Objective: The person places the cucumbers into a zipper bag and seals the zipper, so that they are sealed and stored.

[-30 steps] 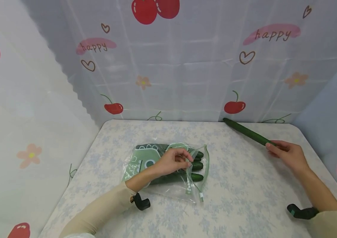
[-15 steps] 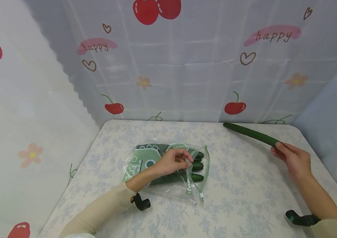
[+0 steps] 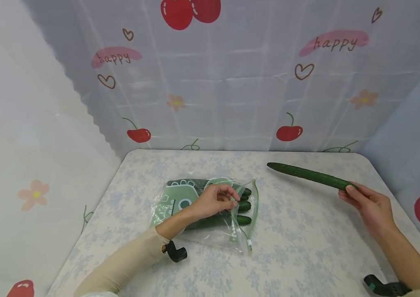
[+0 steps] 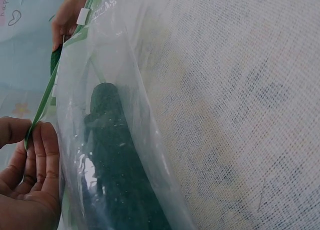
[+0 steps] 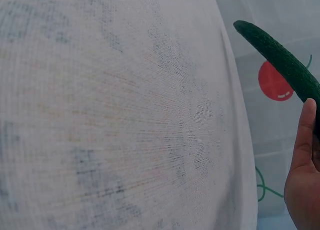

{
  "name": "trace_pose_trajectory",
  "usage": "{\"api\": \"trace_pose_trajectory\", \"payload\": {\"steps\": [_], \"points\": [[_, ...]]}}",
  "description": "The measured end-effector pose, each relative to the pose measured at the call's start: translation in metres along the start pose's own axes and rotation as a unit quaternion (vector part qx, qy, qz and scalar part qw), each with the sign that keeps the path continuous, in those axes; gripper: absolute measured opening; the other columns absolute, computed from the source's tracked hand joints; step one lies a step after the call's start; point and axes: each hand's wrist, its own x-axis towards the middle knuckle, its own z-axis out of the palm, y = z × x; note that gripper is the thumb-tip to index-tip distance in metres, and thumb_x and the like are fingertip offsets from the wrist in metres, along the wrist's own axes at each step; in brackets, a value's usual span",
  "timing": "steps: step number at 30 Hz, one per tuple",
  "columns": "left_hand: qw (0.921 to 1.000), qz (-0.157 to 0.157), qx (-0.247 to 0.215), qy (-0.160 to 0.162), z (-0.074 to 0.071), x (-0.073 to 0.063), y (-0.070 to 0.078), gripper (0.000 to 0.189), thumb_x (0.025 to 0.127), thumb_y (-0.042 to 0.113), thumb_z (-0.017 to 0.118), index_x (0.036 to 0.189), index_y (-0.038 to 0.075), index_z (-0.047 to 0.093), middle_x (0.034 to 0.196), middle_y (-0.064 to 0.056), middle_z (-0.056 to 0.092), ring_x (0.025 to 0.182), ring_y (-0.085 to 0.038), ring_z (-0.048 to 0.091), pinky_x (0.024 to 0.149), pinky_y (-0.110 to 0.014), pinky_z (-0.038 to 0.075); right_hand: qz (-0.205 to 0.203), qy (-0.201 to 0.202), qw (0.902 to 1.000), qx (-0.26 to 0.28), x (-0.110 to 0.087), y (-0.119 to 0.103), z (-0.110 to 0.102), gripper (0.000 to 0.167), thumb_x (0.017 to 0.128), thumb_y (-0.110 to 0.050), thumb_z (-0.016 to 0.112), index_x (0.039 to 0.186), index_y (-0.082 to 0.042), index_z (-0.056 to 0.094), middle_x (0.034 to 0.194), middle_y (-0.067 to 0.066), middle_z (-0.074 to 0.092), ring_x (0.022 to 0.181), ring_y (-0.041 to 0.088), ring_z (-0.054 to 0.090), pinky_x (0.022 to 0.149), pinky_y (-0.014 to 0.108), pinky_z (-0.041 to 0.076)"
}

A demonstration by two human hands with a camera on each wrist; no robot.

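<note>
My left hand [image 3: 215, 201] pinches the open mouth's upper edge of a clear zip bag [image 3: 213, 243] with green print. Several cucumbers [image 3: 244, 206] lie inside the bag, their ends pointing right toward its mouth. In the left wrist view, thumb and fingers grip the green zip strip [image 4: 44, 102], and one bagged cucumber [image 4: 117, 160] shows through the plastic. Over the table's right side, my right hand [image 3: 371, 206] holds a long dark green cucumber [image 3: 306, 173] by its near end. Its far tip points left, toward the back of the bag. The right wrist view shows the thumb along this cucumber [image 5: 280, 57].
A pale table [image 3: 291, 264] with a blue floral cover carries the bag. Behind it hangs a printed curtain [image 3: 232, 103] with cherries and hearts, and further curtain sheets [image 3: 57, 136] close in the sides. A white slider [image 3: 249, 242] sits at the zip's near end.
The right hand has drawn back toward the person and a little right, and the cucumber's far tip has swung left and nearer. The left hand stays on the bag's edge.
</note>
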Motion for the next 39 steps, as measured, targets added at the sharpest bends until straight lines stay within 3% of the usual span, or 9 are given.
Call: {"api": "trace_pose_trajectory", "payload": {"steps": [6, 12, 22, 30, 34, 39], "points": [[1.0000, -0.002, 0.000, 0.000, 0.000, 0.000, 0.001, 0.020, 0.101, 0.010, 0.073, 0.119, 0.001, 0.074, 0.099, -0.012, 0.072, 0.082, -0.012, 0.073, 0.081, -0.052, 0.062, -0.020, -0.033, 0.9991, -0.018, -0.012, -0.001, 0.004, 0.034, 0.109, 0.002, 0.057, 0.123, -0.016, 0.080, 0.104, 0.000, 0.085, 0.092, 0.009, 0.083, 0.087, 0.020, 0.063], [1.0000, -0.002, 0.003, 0.001, 0.000, 0.001, 0.002, 0.018, 0.102, 0.009, 0.072, 0.119, 0.003, 0.074, 0.099, -0.011, 0.072, 0.082, -0.012, 0.073, 0.084, -0.056, 0.062, -0.031, -0.084, 0.9960, 0.006, -0.022, -0.005, 0.005, 0.041, 0.110, 0.009, 0.046, 0.127, -0.009, 0.079, 0.107, 0.005, 0.085, 0.095, 0.013, 0.083, 0.087, 0.025, 0.064], [1.0000, -0.001, 0.005, 0.001, 0.000, 0.001, 0.000, 0.020, 0.102, 0.011, 0.073, 0.120, 0.003, 0.074, 0.098, -0.009, 0.071, 0.090, -0.037, 0.075, 0.080, -0.053, 0.061, -0.014, -0.140, 0.9898, 0.024, -0.035, -0.004, 0.005, 0.050, 0.112, 0.012, 0.036, 0.135, -0.008, 0.075, 0.117, 0.006, 0.083, 0.101, 0.016, 0.083, 0.092, 0.026, 0.063], [1.0000, -0.001, -0.002, 0.001, 0.000, 0.003, 0.001, 0.020, 0.101, 0.009, 0.072, 0.120, 0.002, 0.073, 0.098, -0.008, 0.071, 0.084, -0.015, 0.073, 0.088, -0.059, 0.062, 0.001, -0.133, 0.9864, 0.097, -0.041, -0.002, 0.001, 0.050, 0.113, 0.010, 0.032, 0.133, -0.002, 0.075, 0.115, 0.011, 0.083, 0.100, 0.020, 0.083, 0.091, 0.029, 0.064], [1.0000, 0.000, -0.002, 0.000, -0.001, 0.003, 0.001, 0.020, 0.102, 0.009, 0.072, 0.120, 0.001, 0.073, 0.097, -0.007, 0.070, 0.083, -0.014, 0.073, 0.087, -0.058, 0.062, 0.013, -0.148, 0.9813, 0.122, -0.042, -0.002, 0.000, 0.052, 0.113, 0.010, 0.029, 0.134, -0.001, 0.075, 0.117, 0.012, 0.082, 0.103, 0.021, 0.082, 0.092, 0.030, 0.064], [1.0000, 0.000, 0.000, -0.002, -0.001, 0.003, 0.002, 0.020, 0.102, 0.011, 0.072, 0.120, 0.001, 0.073, 0.100, -0.009, 0.071, 0.085, -0.014, 0.073, 0.087, -0.050, 0.064, 0.023, -0.176, 0.9791, 0.099, -0.039, 0.000, 0.005, 0.053, 0.114, 0.009, 0.027, 0.135, -0.003, 0.075, 0.119, 0.010, 0.081, 0.107, 0.018, 0.081, 0.096, 0.029, 0.063]]}}
